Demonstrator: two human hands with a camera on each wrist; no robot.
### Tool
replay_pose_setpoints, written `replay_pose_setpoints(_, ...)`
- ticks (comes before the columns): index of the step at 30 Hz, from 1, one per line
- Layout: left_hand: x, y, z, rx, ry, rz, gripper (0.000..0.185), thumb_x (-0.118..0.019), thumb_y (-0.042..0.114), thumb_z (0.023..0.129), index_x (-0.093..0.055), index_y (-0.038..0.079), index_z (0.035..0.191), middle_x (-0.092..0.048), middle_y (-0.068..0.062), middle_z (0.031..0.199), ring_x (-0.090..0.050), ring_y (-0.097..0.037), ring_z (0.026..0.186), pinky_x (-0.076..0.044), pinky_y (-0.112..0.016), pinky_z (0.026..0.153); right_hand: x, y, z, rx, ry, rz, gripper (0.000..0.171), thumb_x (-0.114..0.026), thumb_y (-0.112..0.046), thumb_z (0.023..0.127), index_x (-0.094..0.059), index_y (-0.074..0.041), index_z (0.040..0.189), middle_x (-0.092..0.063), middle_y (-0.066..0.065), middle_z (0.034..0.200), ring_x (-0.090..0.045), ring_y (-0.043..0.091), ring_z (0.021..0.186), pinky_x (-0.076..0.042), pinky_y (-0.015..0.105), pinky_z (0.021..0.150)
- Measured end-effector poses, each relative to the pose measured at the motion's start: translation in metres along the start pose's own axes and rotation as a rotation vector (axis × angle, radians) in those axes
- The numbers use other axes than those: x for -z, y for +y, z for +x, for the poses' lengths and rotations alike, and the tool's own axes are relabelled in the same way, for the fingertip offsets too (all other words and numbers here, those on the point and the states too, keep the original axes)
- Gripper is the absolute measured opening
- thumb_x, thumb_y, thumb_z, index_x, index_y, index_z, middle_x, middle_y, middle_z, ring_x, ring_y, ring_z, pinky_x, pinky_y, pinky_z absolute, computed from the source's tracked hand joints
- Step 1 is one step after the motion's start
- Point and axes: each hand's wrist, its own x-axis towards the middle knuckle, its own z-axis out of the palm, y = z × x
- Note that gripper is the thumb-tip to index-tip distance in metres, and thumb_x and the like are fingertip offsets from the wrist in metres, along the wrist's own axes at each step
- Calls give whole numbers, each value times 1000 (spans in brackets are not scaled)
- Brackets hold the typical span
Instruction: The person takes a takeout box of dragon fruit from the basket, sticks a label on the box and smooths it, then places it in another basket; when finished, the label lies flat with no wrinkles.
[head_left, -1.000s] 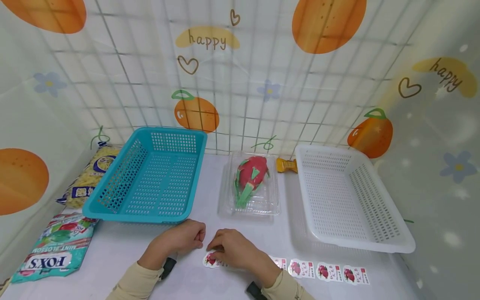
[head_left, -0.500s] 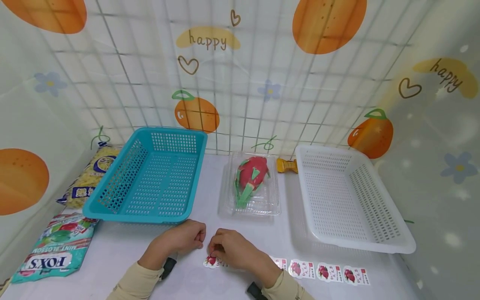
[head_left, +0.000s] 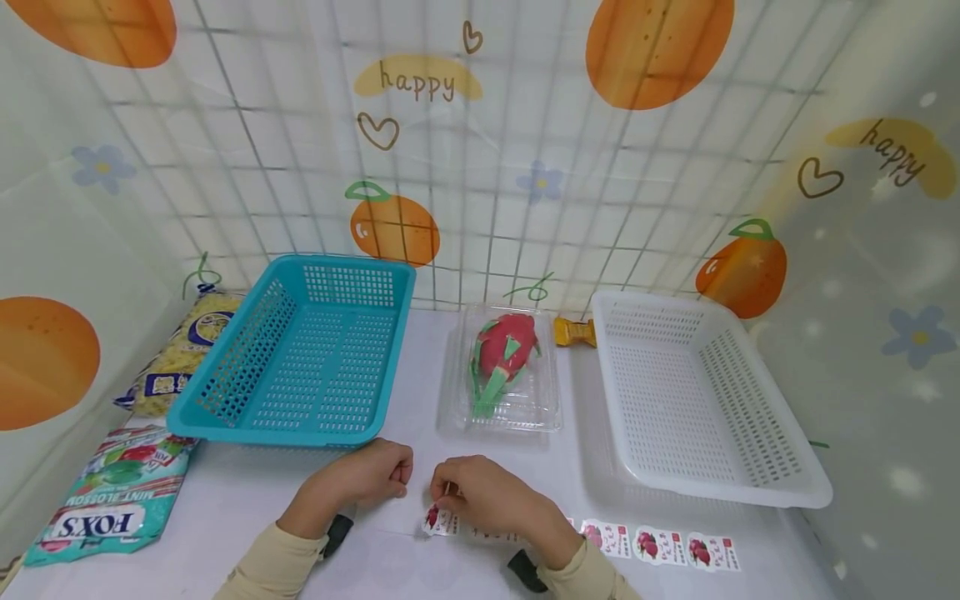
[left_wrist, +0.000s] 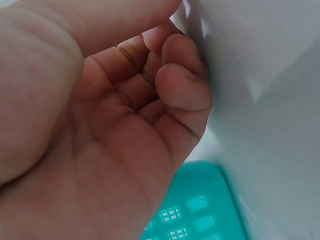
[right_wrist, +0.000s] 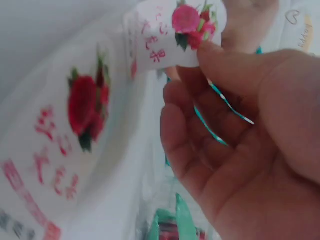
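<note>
My right hand (head_left: 487, 500) pinches the edge of a dragon-fruit sticker (head_left: 432, 520) between thumb and index finger. In the right wrist view the sticker (right_wrist: 162, 32) stands raised at a tilt, its printed fruit and red writing showing. A second sticker (right_wrist: 87, 107) lies beside it in that view. More of the same stickers (head_left: 649, 546) run in a row rightward along the table, partly covered by my right forearm. My left hand (head_left: 371, 475) rests on the table by the teal basket's front edge, fingers loosely curled around nothing, palm showing in the left wrist view.
A clear plastic box (head_left: 551, 408) holding a dragon fruit (head_left: 506, 346) stands in front of me. The teal basket (head_left: 352, 440) is left, a white basket (head_left: 720, 487) right. A small yellow packet (head_left: 573, 332) touches the latter. Two snack bags (head_left: 112, 492) lie far left.
My right hand has drawn slightly to the right, and the pinched sticker has shifted with it and tilted up. The left hand stays in place.
</note>
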Motion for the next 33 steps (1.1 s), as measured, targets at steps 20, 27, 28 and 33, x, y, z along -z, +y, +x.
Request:
replay_pose_setpoints(20, -2, 0, 1, 31, 4, 8, 25, -78, 3, 87, -58, 14, 77, -48, 4, 64, -45, -10, 61, -32, -22, 55, 25, 2, -11, -42, 12, 253, 3, -70, -15, 97, -67, -16, 97, -69, -10, 89, -59, -3, 82, -53, 16, 78)
replay_pose_setpoints(27, -4, 1, 2, 65, 1, 12, 23, -78, 5, 87, -59, 15, 77, -50, 3, 65, -47, -11, 63, -33, -23, 55, 27, 3, -12, -41, 98, 298, 3, -69, -16, 99, -68, -14, 96, -67, -10, 88, -60, -2, 81, -52, 18, 75)
replay_pose_setpoints(28, -4, 1, 2, 65, 2, 12, 23, -78, 5, 87, -59, 15, 77, -50, 3, 65, -47, -11, 63, -34, -23, 55, 27, 3, -12, -39, 110, 299, 3, -68, -16, 99, -68, -15, 95, -67, -10, 88, -60, -1, 81, -52, 18, 74)
replay_pose_setpoints(33, -4, 1, 2, 59, 4, 22, 23, -77, 5, 88, -59, 15, 77, -50, 4, 65, -47, -11, 63, -34, -23, 55, 27, 4, -11, -30, 177, 303, 8, -70, -15, 98, -66, -21, 93, -68, -9, 88, -62, -1, 81, -54, 19, 76)
